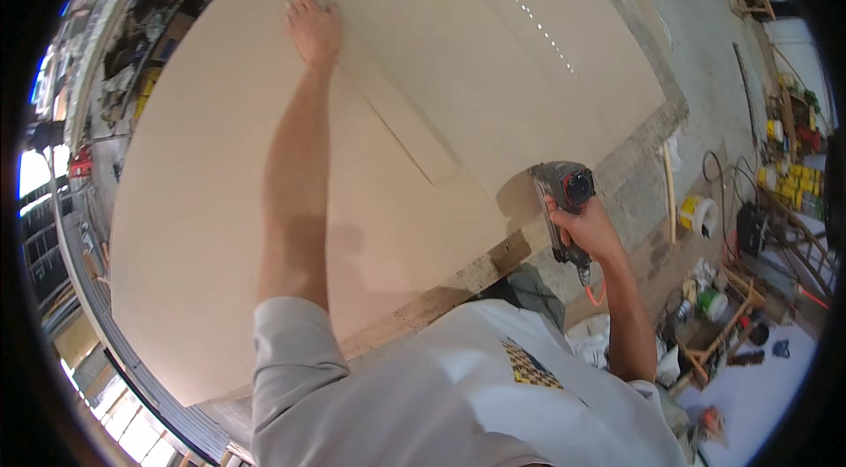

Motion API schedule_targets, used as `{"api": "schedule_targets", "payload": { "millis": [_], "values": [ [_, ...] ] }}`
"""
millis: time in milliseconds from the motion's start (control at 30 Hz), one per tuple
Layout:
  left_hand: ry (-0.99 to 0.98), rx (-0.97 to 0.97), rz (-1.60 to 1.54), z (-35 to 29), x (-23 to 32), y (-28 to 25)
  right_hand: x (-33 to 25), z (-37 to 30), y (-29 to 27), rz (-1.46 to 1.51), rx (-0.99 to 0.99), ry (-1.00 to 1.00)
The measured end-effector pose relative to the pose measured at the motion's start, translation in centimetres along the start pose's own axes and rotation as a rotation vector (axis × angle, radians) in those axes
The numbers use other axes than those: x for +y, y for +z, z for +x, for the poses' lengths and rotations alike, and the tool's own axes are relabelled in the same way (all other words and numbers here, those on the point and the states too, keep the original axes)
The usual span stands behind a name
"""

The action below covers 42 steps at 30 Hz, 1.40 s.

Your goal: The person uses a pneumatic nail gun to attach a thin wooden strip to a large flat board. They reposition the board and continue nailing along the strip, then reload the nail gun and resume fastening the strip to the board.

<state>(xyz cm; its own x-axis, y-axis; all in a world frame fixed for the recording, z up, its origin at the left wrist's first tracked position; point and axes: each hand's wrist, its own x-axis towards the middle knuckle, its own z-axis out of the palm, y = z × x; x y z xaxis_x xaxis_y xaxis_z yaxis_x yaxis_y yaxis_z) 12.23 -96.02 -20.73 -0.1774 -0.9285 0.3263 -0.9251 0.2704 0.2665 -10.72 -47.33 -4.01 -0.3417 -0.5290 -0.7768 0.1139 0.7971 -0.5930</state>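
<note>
A large beige board (pixel 211 203) spreads out before me on a worktable (pixel 608 145). On it lies a long narrow strip (pixel 379 97) of the same colour, running from the far left toward the middle. My left hand (pixel 315 31) rests flat on this strip near its far end, fingers stretched out, arm extended. At the near right edge of the board, my right hand (pixel 582 225) is wrapped round the handle of a dark nail gun (pixel 557 181). An orange air hose (pixel 596 295) joins the tool at its lower end. The gun's tip is not clearly visible.
White and yellow buckets (pixel 698 216) stand on the floor at right, with a wooden frame (pixel 718 326) and clutter nearer me. Along the left run metal rails (pixel 66 203) and shelves of goods. A row of light spots (pixel 545 31) crosses the board's far right.
</note>
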Motion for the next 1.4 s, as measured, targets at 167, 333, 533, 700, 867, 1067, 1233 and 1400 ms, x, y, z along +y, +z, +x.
{"api": "schedule_targets", "payload": {
  "millis": [167, 333, 533, 700, 867, 1067, 1233, 1400],
  "values": [
    [-0.009, -0.075, 0.020, -8.3, 4.2, -3.6, 0.2, 1.0, -1.2, -0.122, -0.044, -0.079],
    [-0.084, -0.141, -0.121, -21.6, 9.9, -7.9, 1.2, 2.6, -2.3, -0.019, -0.128, -0.197],
    [-0.098, -0.106, -0.152, -23.4, 12.1, -9.4, 0.2, 3.3, -4.0, 0.088, -0.267, -0.187],
    [-0.113, -0.088, -0.157, -22.9, 12.0, -8.3, 0.4, 3.6, -4.7, 0.097, -0.278, -0.207],
    [-0.060, -0.045, -0.154, -23.6, 11.9, -7.6, 0.7, 3.7, -4.9, 0.107, -0.265, -0.214],
    [-0.046, -0.042, -0.117, -23.6, 12.3, -7.3, 1.2, 4.3, -5.1, 0.101, -0.259, -0.214],
    [-0.057, -0.053, 0.003, -23.4, 10.4, -5.9, 0.7, 3.9, -4.5, 0.112, -0.267, -0.195],
    [-0.120, -0.071, -0.104, -23.0, 12.3, -8.0, 0.5, 3.4, -4.3, 0.100, -0.247, -0.191]
  ]
}}
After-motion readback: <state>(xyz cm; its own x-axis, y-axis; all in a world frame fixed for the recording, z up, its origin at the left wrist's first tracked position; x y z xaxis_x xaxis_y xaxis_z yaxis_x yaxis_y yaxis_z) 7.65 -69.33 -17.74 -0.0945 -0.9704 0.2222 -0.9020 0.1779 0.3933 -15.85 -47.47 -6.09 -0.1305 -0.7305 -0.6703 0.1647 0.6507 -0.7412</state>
